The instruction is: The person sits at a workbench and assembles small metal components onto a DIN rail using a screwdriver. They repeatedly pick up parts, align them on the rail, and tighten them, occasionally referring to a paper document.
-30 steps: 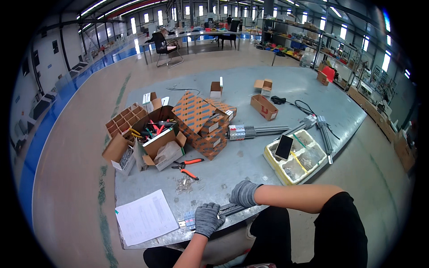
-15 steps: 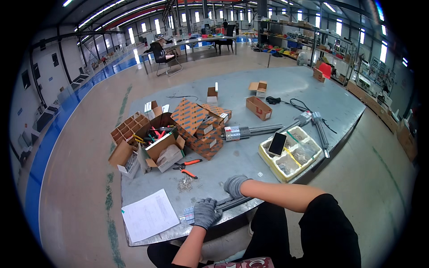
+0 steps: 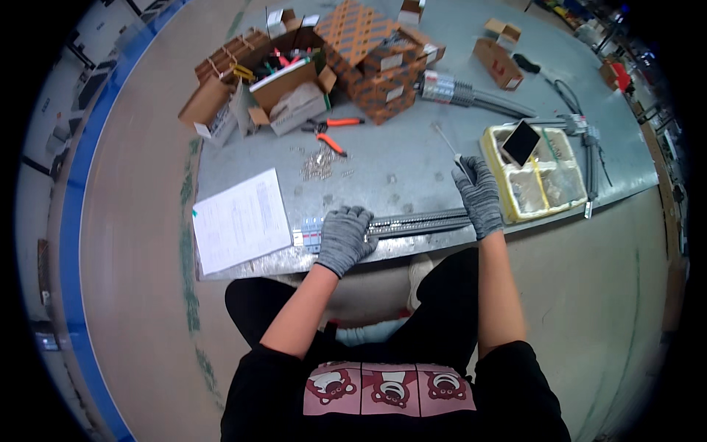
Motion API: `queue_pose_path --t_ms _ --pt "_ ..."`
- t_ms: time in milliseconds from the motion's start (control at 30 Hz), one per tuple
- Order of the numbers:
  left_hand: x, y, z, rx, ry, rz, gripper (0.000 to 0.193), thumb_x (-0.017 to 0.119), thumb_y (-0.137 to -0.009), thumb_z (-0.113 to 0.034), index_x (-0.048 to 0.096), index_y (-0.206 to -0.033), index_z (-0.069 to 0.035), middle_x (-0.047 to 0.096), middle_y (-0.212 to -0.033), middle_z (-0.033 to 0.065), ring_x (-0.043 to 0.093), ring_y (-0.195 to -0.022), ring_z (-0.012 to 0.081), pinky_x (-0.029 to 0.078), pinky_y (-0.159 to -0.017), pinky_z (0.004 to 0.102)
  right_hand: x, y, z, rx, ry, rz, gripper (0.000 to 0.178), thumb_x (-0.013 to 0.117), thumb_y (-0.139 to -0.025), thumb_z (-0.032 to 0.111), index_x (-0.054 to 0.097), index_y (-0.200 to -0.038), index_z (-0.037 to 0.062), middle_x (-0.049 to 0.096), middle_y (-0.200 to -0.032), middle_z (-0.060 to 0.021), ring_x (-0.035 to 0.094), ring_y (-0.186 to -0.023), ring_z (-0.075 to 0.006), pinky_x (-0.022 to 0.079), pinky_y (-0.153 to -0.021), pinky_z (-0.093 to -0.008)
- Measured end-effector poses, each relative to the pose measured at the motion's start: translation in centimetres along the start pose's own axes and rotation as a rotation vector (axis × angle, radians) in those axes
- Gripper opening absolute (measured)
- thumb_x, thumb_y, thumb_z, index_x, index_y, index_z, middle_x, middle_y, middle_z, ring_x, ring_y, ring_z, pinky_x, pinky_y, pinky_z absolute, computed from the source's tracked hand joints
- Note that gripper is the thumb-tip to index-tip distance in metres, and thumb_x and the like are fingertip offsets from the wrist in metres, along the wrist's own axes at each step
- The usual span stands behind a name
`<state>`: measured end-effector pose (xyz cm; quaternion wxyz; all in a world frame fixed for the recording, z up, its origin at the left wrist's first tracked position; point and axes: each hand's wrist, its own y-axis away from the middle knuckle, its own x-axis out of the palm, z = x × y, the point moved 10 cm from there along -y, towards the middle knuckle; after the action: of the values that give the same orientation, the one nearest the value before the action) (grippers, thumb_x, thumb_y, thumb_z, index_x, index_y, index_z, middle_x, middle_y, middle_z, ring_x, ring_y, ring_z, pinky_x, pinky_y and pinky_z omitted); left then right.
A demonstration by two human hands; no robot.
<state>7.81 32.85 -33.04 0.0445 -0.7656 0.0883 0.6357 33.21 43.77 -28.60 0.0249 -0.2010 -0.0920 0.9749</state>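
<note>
My right hand (image 3: 479,197), in a grey striped glove, is closed around a screwdriver (image 3: 447,140) whose thin shaft points up and away to the left. Near the front edge of the table lies a long metal mounting rail (image 3: 420,224) with dark grooved strips along it. My left hand (image 3: 345,237), gloved alike, is closed over the rail, hiding that stretch of it. Light grey and blue modular electrical parts (image 3: 312,234) stick out left of this hand. Left of them lie printed sheets of paper (image 3: 243,221).
Small metal screws (image 3: 318,165) lie scattered beside orange-handled pliers (image 3: 331,132). Behind stand open cardboard boxes (image 3: 291,103) and patterned cartons (image 3: 379,81). A foam tray (image 3: 549,210) with a phone (image 3: 521,143) on it sits at right. Other rail assemblies (image 3: 449,90) lie farther back.
My right hand has left the rail, moved right and now holds a screwdriver. My left hand stays on the rail. The view has tilted down toward the table.
</note>
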Motion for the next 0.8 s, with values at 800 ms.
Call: queue_pose_path --t_ms 800 --pt "1.5 0.4 2.8 0.056 0.096 0.123 0.063 0.064 -0.084 -0.056 0.058 -0.13 -0.013 0.062 -0.122 0.0098 0.057 -0.112 0.0264 0.038 -0.102 0.0435 11.1 0.2 -3.9 0.207 0.287 0.396 0.029 0.068 -0.091 0.02 0.064 -0.114 0.0032 0.071 -0.098 -0.0149 0.07 -0.09 -0.0265 0.053 -0.082 -0.0336"
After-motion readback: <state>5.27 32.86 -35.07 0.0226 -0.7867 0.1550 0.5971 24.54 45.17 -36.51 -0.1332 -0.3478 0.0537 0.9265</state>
